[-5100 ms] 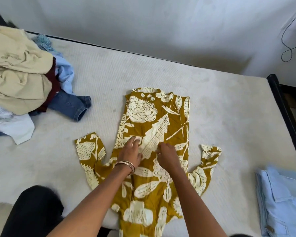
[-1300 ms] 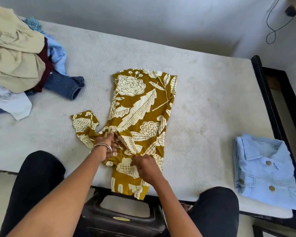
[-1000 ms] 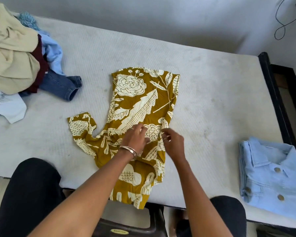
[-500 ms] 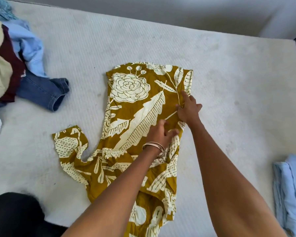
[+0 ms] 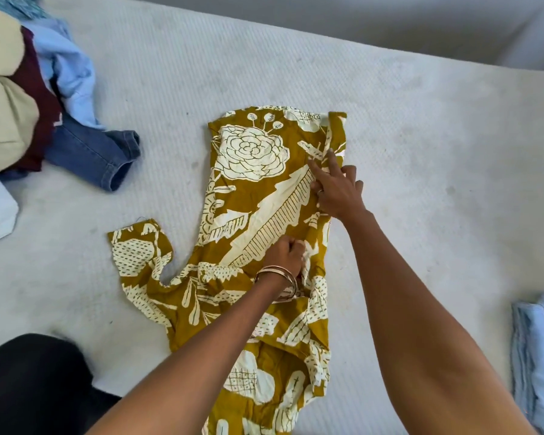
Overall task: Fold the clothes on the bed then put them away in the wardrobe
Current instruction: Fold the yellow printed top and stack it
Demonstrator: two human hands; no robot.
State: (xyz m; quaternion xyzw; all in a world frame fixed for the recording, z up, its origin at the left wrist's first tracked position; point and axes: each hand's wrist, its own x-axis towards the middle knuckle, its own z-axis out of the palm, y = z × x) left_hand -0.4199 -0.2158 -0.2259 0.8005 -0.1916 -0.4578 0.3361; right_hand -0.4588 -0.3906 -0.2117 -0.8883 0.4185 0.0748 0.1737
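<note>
Since half a second ago I see the right hand [image 5: 336, 189] slide toward 12 o'clock, fingers flat on the mustard floral garment [image 5: 258, 233] mid-bed [image 5: 421, 127], while the left hand [image 5: 285, 251] bunches its fabric.

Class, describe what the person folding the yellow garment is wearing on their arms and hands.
Both forearms are bare, with no sleeves in view. The left wrist carries a stack of thin metal bangles, gold and silver toned. The right hand wears a slim ring on one finger.
</note>
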